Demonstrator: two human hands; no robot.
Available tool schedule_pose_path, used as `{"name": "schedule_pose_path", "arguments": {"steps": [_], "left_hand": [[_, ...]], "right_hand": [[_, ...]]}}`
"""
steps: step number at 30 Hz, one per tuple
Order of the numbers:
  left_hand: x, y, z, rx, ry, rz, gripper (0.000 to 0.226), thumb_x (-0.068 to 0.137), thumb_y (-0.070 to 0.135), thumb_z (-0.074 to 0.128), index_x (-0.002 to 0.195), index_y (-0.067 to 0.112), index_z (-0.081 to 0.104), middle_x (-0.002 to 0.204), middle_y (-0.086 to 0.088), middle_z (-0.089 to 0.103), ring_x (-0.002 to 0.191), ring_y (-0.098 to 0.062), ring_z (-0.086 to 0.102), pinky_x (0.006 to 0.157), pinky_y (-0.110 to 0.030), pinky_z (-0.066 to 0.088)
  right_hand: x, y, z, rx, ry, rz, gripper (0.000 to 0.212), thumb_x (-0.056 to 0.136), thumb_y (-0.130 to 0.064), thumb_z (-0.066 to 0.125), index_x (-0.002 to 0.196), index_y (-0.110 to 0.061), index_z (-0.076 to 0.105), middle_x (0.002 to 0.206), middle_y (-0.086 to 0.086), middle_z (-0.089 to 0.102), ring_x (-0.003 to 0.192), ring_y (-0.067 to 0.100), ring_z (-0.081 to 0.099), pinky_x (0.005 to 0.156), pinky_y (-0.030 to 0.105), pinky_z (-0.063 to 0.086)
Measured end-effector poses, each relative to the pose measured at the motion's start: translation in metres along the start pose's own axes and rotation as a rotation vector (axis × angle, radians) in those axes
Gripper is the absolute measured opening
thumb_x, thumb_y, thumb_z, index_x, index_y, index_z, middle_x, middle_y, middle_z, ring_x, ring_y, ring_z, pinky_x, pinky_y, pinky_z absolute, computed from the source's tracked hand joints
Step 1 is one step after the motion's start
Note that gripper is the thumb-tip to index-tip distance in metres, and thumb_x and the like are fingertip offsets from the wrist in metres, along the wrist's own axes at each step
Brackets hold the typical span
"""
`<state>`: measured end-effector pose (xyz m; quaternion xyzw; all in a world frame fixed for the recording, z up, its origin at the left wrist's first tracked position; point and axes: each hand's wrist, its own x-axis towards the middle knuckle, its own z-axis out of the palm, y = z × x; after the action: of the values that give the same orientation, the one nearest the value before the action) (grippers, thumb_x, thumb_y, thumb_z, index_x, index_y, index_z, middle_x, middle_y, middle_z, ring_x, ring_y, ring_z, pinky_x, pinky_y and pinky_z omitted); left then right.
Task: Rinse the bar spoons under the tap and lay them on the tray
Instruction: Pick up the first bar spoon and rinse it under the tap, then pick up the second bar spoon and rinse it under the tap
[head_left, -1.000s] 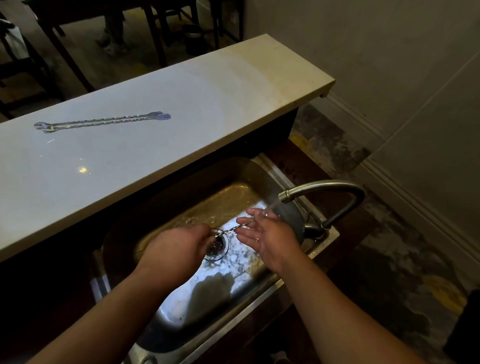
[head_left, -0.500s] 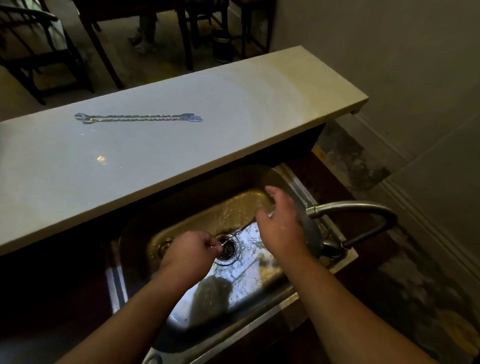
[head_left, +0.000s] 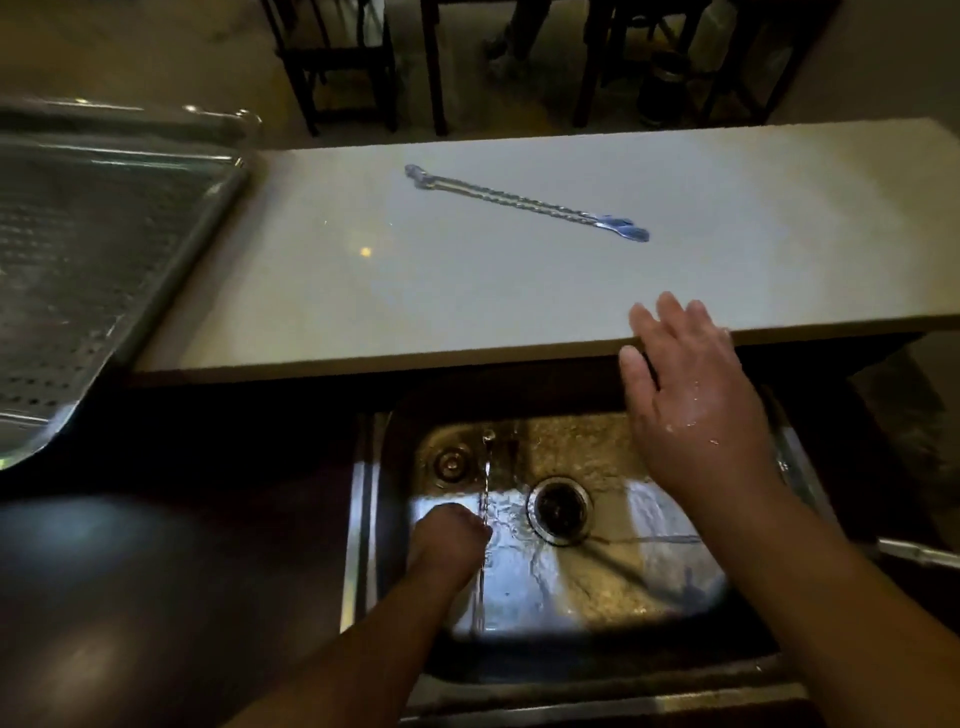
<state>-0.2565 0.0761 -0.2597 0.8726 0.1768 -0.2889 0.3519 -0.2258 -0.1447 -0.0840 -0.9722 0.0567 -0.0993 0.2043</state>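
My left hand (head_left: 447, 540) is a closed fist low in the steel sink (head_left: 649, 597), gripping a thin twisted bar spoon (head_left: 486, 467) that stands nearly upright, its top end above the fist. My right hand (head_left: 691, 410) is wet, open and flat with fingers spread. It hovers over the sink's back right, fingertips at the white counter's (head_left: 467, 291) front edge. A second bar spoon (head_left: 524, 201) lies diagonally on that counter. The perforated metal tray (head_left: 208, 208) sits at the far left.
The sink drain (head_left: 560, 509) lies between my hands, with water on the sink floor around it. The tap spout (head_left: 919, 553) just shows at the right edge. A dark worktop (head_left: 156, 571) spreads left of the sink. Chairs and table legs stand beyond the counter.
My right hand has let go of the spoon and lifted out of the sink to the counter edge. My left hand now holds the spoon upright. The view swung left, bringing the tray in.
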Motion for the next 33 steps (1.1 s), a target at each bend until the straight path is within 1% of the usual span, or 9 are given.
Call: {"name": "schedule_pose_path", "arguments": {"steps": [7, 16, 19, 21, 22, 25, 27, 30, 33], "left_hand": [[0.035, -0.033, 0.040, 0.261, 0.006, -0.119, 0.029, 0.096, 0.030, 0.061, 0.113, 0.011, 0.073, 0.123, -0.009, 0.071, 0.116, -0.028, 0.066, 0.090, -0.033, 0.055], [0.063, -0.047, 0.063, 0.316, -0.044, -0.201, 0.025, 0.090, 0.023, 0.065, 0.108, 0.008, 0.072, 0.121, -0.011, 0.072, 0.115, -0.030, 0.067, 0.085, -0.031, 0.054], [0.065, -0.050, 0.063, 0.295, -0.083, -0.245, 0.014, 0.085, 0.024, 0.069, 0.090, 0.010, 0.071, 0.112, -0.009, 0.074, 0.105, -0.028, 0.070, 0.075, -0.029, 0.053], [0.062, -0.052, 0.061, 0.241, -0.086, -0.263, 0.024, 0.080, 0.031, 0.073, 0.069, 0.014, 0.059, 0.102, -0.007, 0.075, 0.093, -0.026, 0.070, 0.068, -0.026, 0.050], [0.060, -0.049, 0.058, 0.219, -0.070, -0.254, 0.029, 0.079, 0.035, 0.072, 0.066, 0.014, 0.057, 0.100, -0.007, 0.075, 0.089, -0.025, 0.069, 0.068, -0.025, 0.048], [0.040, -0.029, 0.042, 0.160, 0.013, -0.130, 0.037, 0.087, 0.046, 0.063, 0.083, 0.010, 0.073, 0.098, -0.008, 0.076, 0.093, -0.028, 0.069, 0.075, -0.029, 0.050], [0.016, -0.008, 0.023, 0.081, 0.096, 0.014, 0.040, 0.091, 0.049, 0.059, 0.084, 0.013, 0.076, 0.084, -0.004, 0.076, 0.086, -0.025, 0.070, 0.077, -0.032, 0.055], [-0.025, 0.030, -0.012, -0.022, 0.252, 0.181, 0.040, 0.088, 0.058, 0.056, 0.081, 0.022, 0.073, 0.065, 0.007, 0.069, 0.064, -0.011, 0.065, 0.064, -0.030, 0.056], [-0.061, 0.075, -0.051, -0.011, 0.384, 0.364, 0.044, 0.085, 0.067, 0.051, 0.075, 0.027, 0.069, 0.061, 0.012, 0.066, 0.059, -0.003, 0.061, 0.053, -0.023, 0.047]], "right_hand": [[0.002, -0.001, -0.002, -0.081, -0.026, -0.032, 0.054, 0.107, -0.041, 0.041, 0.156, -0.018, 0.041, 0.167, 0.010, 0.034, 0.157, 0.028, 0.022, 0.128, 0.051, 0.019], [0.001, 0.004, 0.000, -0.119, -0.031, -0.067, 0.054, 0.108, -0.041, 0.040, 0.158, -0.020, 0.038, 0.168, 0.009, 0.031, 0.157, 0.026, 0.020, 0.127, 0.043, 0.013], [0.002, 0.005, 0.002, -0.098, -0.018, -0.069, 0.053, 0.107, -0.039, 0.043, 0.157, -0.020, 0.040, 0.168, 0.009, 0.033, 0.157, 0.026, 0.022, 0.127, 0.043, 0.014], [0.001, 0.005, 0.003, -0.080, -0.014, -0.066, 0.053, 0.107, -0.038, 0.045, 0.156, -0.020, 0.042, 0.167, 0.009, 0.035, 0.157, 0.025, 0.023, 0.128, 0.043, 0.015], [0.001, 0.005, 0.002, -0.072, -0.014, -0.060, 0.053, 0.106, -0.038, 0.046, 0.156, -0.020, 0.042, 0.167, 0.009, 0.035, 0.156, 0.025, 0.023, 0.128, 0.043, 0.015], [0.000, 0.003, 0.002, -0.064, -0.044, -0.042, 0.054, 0.105, -0.038, 0.046, 0.156, -0.019, 0.042, 0.167, 0.008, 0.035, 0.157, 0.025, 0.022, 0.128, 0.044, 0.014], [-0.002, -0.001, 0.000, -0.056, -0.060, -0.024, 0.055, 0.105, -0.039, 0.045, 0.156, -0.019, 0.041, 0.168, 0.008, 0.033, 0.157, 0.025, 0.021, 0.129, 0.045, 0.013], [-0.002, -0.006, -0.004, -0.046, -0.075, -0.004, 0.057, 0.103, -0.040, 0.044, 0.156, -0.019, 0.042, 0.168, 0.008, 0.033, 0.157, 0.026, 0.021, 0.129, 0.048, 0.015], [-0.002, -0.007, -0.007, -0.036, -0.073, -0.014, 0.056, 0.103, -0.038, 0.048, 0.155, -0.018, 0.044, 0.167, 0.009, 0.036, 0.157, 0.027, 0.023, 0.128, 0.048, 0.017]]}}
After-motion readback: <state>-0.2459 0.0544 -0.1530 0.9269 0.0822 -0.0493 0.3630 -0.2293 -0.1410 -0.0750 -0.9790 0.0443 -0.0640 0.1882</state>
